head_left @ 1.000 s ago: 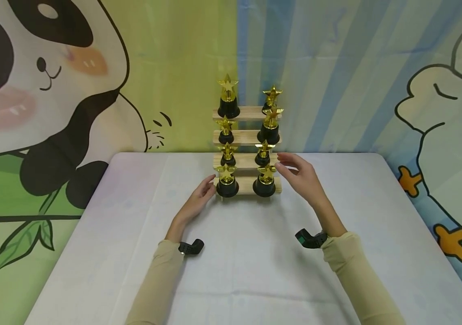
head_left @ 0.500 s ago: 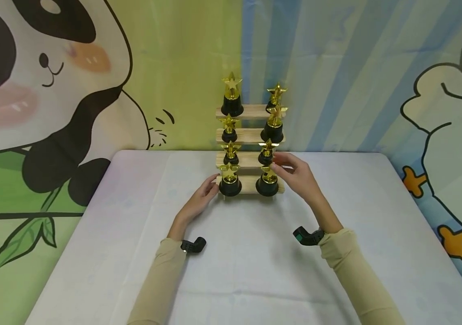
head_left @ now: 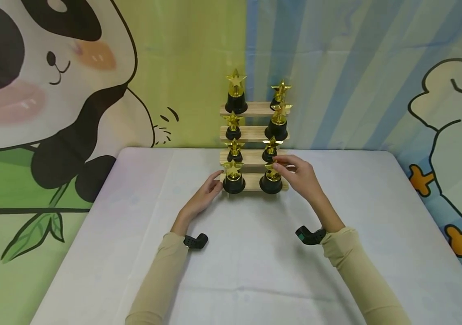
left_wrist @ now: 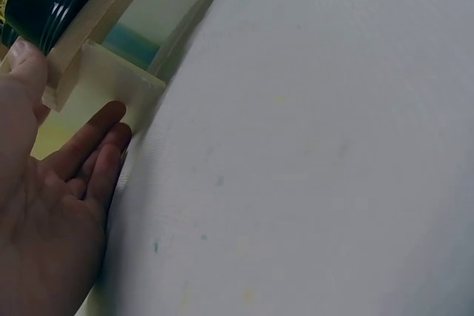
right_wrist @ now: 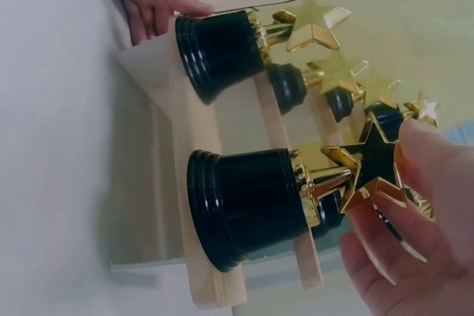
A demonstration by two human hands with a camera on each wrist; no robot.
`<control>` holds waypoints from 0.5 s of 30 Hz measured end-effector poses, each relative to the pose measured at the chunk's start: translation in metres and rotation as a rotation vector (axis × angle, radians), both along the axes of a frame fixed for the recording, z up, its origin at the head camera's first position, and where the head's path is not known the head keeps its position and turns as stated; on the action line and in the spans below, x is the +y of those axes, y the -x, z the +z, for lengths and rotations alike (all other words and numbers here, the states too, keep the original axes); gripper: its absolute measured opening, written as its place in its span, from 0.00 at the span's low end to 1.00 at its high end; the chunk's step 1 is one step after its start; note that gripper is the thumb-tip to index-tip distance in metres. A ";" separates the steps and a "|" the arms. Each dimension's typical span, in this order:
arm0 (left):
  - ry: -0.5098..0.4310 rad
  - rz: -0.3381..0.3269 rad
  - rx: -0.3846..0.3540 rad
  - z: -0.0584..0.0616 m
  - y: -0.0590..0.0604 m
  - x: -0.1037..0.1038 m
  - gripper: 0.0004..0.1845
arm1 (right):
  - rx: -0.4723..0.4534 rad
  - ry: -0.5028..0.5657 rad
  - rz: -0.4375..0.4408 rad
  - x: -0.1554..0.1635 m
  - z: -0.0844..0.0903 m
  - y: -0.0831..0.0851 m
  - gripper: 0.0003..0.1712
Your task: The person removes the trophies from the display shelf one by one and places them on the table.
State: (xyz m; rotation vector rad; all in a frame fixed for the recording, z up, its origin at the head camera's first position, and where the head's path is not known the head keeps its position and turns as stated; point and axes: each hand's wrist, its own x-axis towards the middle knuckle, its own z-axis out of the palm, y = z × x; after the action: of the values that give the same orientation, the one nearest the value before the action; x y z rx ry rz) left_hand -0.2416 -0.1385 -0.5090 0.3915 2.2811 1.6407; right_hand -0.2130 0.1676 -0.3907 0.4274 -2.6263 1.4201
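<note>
Gold star trophies on black bases stand in two columns on a stepped wooden rack (head_left: 251, 183). My right hand (head_left: 301, 178) is at the front right trophy (head_left: 271, 184), thumb and fingers round its gold star. In the right wrist view the thumb lies on a tip of that star (right_wrist: 374, 157), and the other fingers curve behind it. My left hand (head_left: 204, 194) rests at the left end of the lowest shelf, beside the front left trophy (head_left: 234, 183). In the left wrist view its thumb (left_wrist: 28, 64) touches the shelf end by the black base, with the other fingers extended below.
Higher steps carry further trophies, such as a tall one (head_left: 236, 97) at top left and another (head_left: 277, 126) on the right. The rack stands at the back of a white-covered table (head_left: 235, 262), before a printed cartoon backdrop (head_left: 190, 67).
My right hand has moved left from beside the rack onto the star of the front right trophy. The left hand stays at the rack's left end. The head view has shifted slightly.
</note>
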 end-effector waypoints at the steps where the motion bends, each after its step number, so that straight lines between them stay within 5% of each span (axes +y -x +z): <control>1: -0.001 -0.006 -0.002 0.001 0.000 0.000 0.30 | 0.002 -0.013 -0.007 0.000 0.000 0.000 0.20; 15: 0.011 -0.010 -0.022 0.001 0.001 -0.001 0.30 | 0.089 -0.068 -0.024 -0.001 -0.003 0.002 0.18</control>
State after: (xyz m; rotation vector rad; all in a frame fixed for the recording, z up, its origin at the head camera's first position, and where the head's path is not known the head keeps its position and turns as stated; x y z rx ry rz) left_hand -0.2430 -0.1396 -0.5079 0.3798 2.2677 1.6185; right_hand -0.2147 0.1664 -0.3933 0.4543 -2.6057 1.2774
